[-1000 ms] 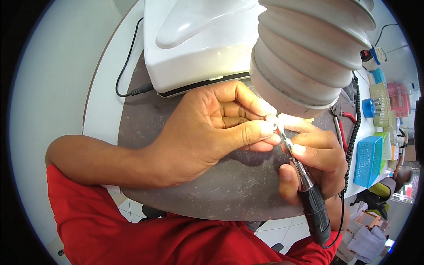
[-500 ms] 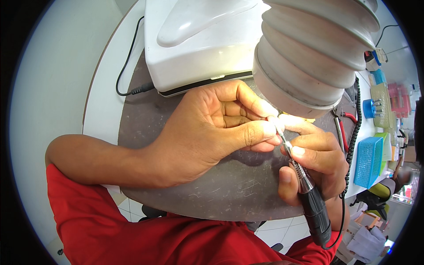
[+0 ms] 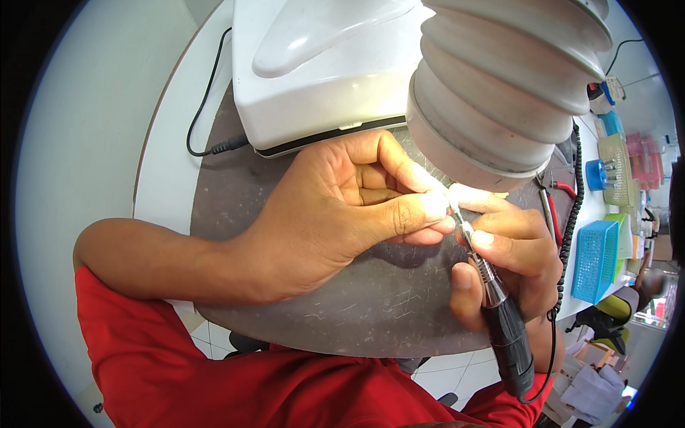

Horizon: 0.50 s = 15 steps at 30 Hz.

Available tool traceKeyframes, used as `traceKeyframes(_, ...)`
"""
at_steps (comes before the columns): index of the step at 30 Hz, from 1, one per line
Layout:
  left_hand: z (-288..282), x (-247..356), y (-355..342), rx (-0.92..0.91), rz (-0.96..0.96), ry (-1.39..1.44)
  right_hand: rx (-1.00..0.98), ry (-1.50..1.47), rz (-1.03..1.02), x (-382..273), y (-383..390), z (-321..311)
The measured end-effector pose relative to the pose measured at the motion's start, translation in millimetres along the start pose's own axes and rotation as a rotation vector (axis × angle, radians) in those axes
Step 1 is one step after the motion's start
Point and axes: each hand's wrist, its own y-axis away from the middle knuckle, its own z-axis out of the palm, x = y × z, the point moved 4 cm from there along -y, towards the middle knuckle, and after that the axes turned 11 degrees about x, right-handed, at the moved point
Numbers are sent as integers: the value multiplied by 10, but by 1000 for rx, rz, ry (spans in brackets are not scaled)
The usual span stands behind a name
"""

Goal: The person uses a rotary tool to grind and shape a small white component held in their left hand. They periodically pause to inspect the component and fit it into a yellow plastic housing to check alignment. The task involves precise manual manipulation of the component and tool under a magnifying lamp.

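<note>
My left hand [image 3: 371, 200] pinches a tiny pale piece between thumb and fingertips; it is mostly hidden, so its kind cannot be made out. In my right hand [image 3: 517, 250] is a rotary handpiece [image 3: 508, 342] with a black grip and a silver front end, held like a pen. Its bur end points up and left and meets the spot where my left fingertips close. The fingers of both hands come together there, just below the mouth of a ribbed grey-white hose [image 3: 499, 93].
A glossy white machine [image 3: 321, 93] with a black cable [image 3: 203, 107] stands behind my left hand. Red-handled pliers [image 3: 555, 207] and a coiled black cord [image 3: 567, 250] lie to the right. Further right are a blue basket [image 3: 596, 260] and a blue bur holder [image 3: 598, 175].
The handpiece tip and my right fingers have shifted very slightly against the pinched piece. My left hand keeps nearly the same place and grip.
</note>
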Motion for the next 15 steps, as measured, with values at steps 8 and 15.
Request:
traceKeyframes(8, -2, -16, -7, 0, -1, 1, -5, 12, -13, 3, -9, 10)
traceKeyframes(15, 9, -1, 3, -3, 5, -12, 5, -2, -20, 2, -15, 14)
